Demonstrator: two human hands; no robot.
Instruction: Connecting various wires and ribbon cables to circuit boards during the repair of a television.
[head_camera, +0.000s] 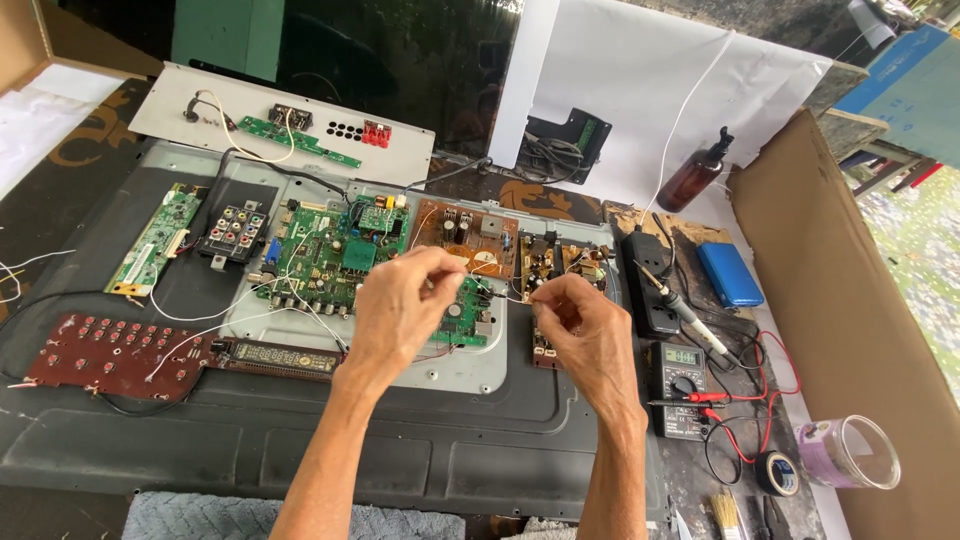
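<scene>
My left hand (400, 300) is raised over the green main circuit board (330, 250), its fingers pinched on a thin wire (478, 272). My right hand (580, 325) is close beside it, fingers closed on the same wire's other end above a small brown board (545, 262). The wire runs between the two hands, just above an orange-brown power board (462, 232). All the boards lie on a grey metal plate (470, 370) set in a large dark panel.
A red button board (100, 355) and a green strip board (155, 240) lie left. At right: a multimeter (680, 385) with red and black leads, a soldering iron (690, 320), power strip (648, 285), blue pack (730, 273), brown pump bottle (700, 175), tape rolls (775, 472), cardboard sheet (840, 300).
</scene>
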